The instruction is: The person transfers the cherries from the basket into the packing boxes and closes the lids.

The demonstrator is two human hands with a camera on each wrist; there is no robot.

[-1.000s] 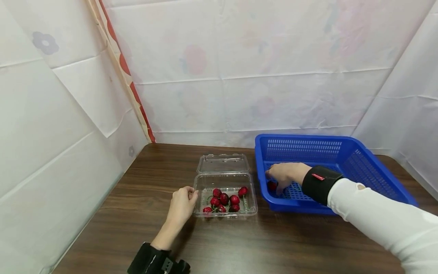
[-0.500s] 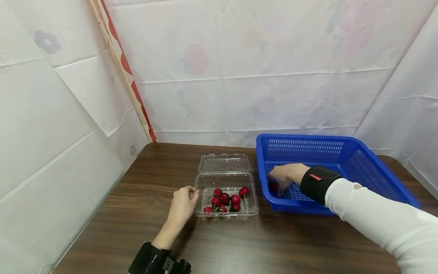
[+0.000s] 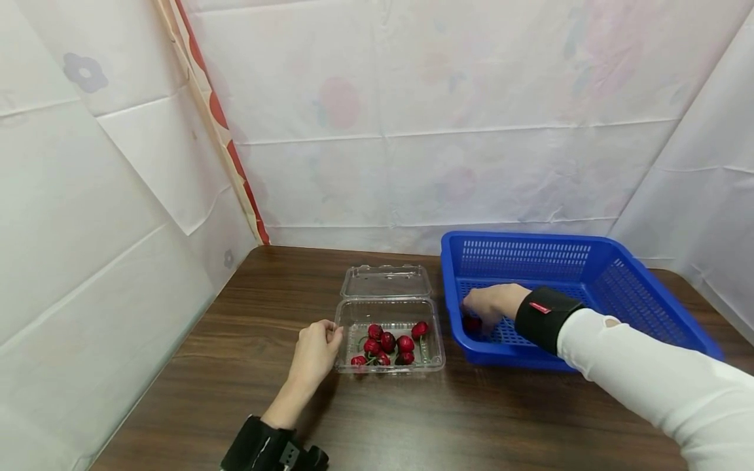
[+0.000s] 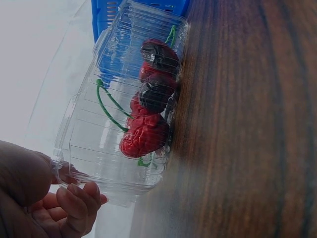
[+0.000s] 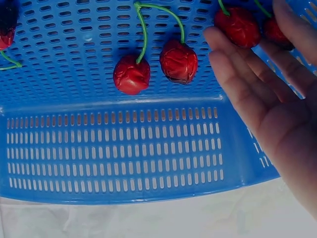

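My left hand (image 3: 315, 353) pinches the left rim of a clear plastic clamshell box (image 3: 412, 369), its lid folded back. Inside lie several red cherries (image 3: 405, 343) with green stems, seen through the box wall in the left wrist view. My right hand (image 3: 489, 304) reaches down into the left end of a blue plastic basket (image 3: 521, 243). In the right wrist view its fingers are extended, with fingertips right at a dark red cherry (image 5: 237, 27). Another cherry (image 5: 276, 33) shows between the fingers and thumb, partly covered by the hand.
Two cherries joined by one stem, the nearer one (image 5: 131, 77) plump and red, lie on the basket floor. At that view's left edge is another cherry (image 5: 7, 29). Box and basket stand side by side on a brown wooden table (image 3: 247, 327), with white sheeting (image 3: 412, 176) behind.
My right hand has dipped slightly lower among the cherries at the basket's left end. The left hand stays at the box rim, and the box has not moved.
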